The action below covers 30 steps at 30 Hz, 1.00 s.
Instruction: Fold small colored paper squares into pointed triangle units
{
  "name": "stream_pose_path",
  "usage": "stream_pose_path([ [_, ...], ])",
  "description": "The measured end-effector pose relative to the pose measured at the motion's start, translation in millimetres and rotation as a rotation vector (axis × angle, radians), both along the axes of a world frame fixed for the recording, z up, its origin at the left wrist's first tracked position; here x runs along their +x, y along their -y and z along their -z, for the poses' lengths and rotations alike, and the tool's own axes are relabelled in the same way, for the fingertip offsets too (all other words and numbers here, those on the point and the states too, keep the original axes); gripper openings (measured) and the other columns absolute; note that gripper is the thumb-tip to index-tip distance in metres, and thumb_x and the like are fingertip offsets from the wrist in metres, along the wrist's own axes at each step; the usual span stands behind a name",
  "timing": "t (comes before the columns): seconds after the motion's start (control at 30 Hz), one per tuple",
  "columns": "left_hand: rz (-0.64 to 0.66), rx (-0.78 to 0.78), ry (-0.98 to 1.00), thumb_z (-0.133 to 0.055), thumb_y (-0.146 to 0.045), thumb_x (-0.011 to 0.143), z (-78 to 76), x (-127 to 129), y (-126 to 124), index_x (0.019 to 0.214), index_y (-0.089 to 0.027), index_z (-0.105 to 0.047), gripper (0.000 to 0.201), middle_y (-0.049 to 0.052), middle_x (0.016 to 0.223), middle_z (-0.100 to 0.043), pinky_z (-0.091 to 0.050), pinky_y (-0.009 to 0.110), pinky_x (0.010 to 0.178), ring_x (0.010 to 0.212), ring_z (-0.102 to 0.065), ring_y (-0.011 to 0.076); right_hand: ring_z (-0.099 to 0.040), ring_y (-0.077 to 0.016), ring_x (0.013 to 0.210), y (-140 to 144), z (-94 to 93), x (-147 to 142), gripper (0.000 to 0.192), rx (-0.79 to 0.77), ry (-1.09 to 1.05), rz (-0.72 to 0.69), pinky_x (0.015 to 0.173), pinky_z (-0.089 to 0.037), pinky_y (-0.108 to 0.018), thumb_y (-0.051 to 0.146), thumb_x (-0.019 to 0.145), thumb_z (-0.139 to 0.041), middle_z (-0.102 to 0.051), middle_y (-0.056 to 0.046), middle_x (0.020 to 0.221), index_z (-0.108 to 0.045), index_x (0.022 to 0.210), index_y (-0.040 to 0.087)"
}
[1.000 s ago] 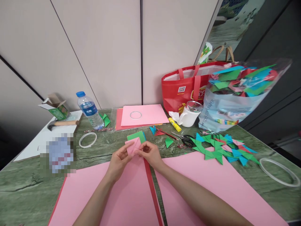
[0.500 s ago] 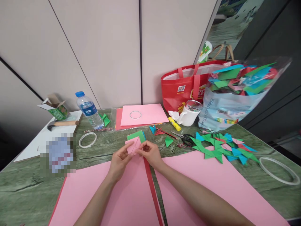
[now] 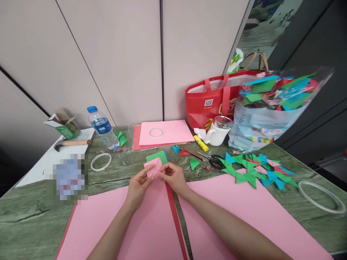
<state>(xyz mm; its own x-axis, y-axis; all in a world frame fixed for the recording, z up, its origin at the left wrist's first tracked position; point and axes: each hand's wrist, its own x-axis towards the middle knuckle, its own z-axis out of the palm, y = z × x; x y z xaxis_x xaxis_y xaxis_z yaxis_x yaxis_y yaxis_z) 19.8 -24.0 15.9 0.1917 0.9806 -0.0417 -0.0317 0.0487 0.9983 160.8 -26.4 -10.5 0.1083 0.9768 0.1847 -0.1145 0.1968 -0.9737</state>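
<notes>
Both bare forearms are running out of the picture's bottom edge, so the elbows are not showing. The left hand (image 3: 138, 186) and right hand (image 3: 173, 177) are covering the lower part of the small folded pink paper piece (image 3: 152, 168) they are pinching, hiding its folds there. Well to the left of the grip, a pixelated blur patch (image 3: 69, 177) is masking whatever is lying there. Far right, the clear plastic bag of coloured paper shapes (image 3: 271, 108) is hiding most of its contents.

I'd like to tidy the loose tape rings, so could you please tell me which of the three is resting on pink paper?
The small ring at the back, on the pink sheet; the other two lie on bare green tabletop.
</notes>
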Motion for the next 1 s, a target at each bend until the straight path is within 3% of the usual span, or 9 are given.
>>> stream_pose_path([
  [0.13, 0.001, -0.005, 0.013, -0.066, -0.026, 0.064, -0.6, -0.6, 0.2, 0.111, -0.017, -0.057, 0.049, -0.003, 0.06, -0.053, -0.04, 0.021, 0.057, 0.059, -0.049, 0.0106, -0.05, -0.0105, 0.058, -0.4, 1.0, 0.1, 0.024, 0.011, -0.006, -0.011, 0.052, -0.04, -0.021, 0.027, 0.055, -0.072, -0.053, 0.002, 0.065, -0.055, 0.069, 0.016],
  [0.23, 0.102, 0.0, 0.071, -0.064, -0.023, 0.066, -0.9, -2.0, -0.5, 0.117, -0.018, -0.052, 0.052, 0.002, 0.082, -0.062, -0.043, 0.024, 0.071, 0.077, -0.055, 0.0141, -0.051, -0.0106, 0.058, -1.0, 1.1, 0.1, 0.024, -0.003, -0.056, -0.018, 0.054, -0.041, -0.021, 0.025, 0.056, -0.072, -0.054, 0.002, 0.066, -0.055, 0.07, 0.016],
  [0.33, 0.188, -0.004, 0.125, -0.064, -0.019, 0.066, -0.9, -2.5, -1.0, 0.121, -0.019, -0.047, 0.058, 0.007, 0.106, -0.059, -0.04, 0.027, 0.083, 0.094, -0.054, 0.0169, -0.052, -0.011, 0.06, -1.8, 0.9, 0.2, 0.024, -0.014, -0.085, -0.012, 0.056, -0.042, -0.022, 0.024, 0.055, -0.072, -0.055, 0.002, 0.066, -0.055, 0.07, 0.016],
  [0.43, 0.187, -0.017, 0.126, -0.065, -0.019, 0.065, -0.3, -1.9, -0.8, 0.123, -0.018, -0.044, 0.061, 0.009, 0.113, -0.057, -0.04, 0.028, 0.085, 0.1, -0.053, 0.0188, -0.052, -0.0114, 0.06, -2.5, 0.9, 0.2, 0.025, -0.024, -0.093, -0.014, 0.056, -0.043, -0.022, 0.025, 0.054, -0.073, -0.055, 0.002, 0.066, -0.056, 0.07, 0.016],
  [0.77, 0.063, -0.031, 0.063, -0.067, -0.026, 0.063, -2.7, 0.8, 2.9, 0.116, -0.014, -0.052, 0.057, 0.007, 0.089, -0.067, -0.044, 0.031, 0.08, 0.089, -0.058, 0.0204, -0.051, -0.0109, 0.059, -1.6, 1.1, -0.3, 0.022, -0.03, -0.122, -0.023, 0.055, -0.042, -0.021, 0.021, 0.054, -0.072, -0.054, 0.002, 0.065, -0.056, 0.068, 0.016],
  [1.0, -0.013, -0.021, 0.056, -0.068, -0.027, 0.062, -1.1, 2.5, 1.6, 0.108, -0.016, -0.06, 0.047, 0.0, 0.059, -0.062, -0.045, 0.025, 0.065, 0.067, -0.057, 0.0155, -0.049, -0.0102, 0.058, -1.0, 0.7, -0.2, 0.021, 0.013, -0.082, -0.005, 0.053, -0.04, -0.021, 0.023, 0.055, -0.072, -0.053, 0.002, 0.064, -0.056, 0.067, 0.016],
])
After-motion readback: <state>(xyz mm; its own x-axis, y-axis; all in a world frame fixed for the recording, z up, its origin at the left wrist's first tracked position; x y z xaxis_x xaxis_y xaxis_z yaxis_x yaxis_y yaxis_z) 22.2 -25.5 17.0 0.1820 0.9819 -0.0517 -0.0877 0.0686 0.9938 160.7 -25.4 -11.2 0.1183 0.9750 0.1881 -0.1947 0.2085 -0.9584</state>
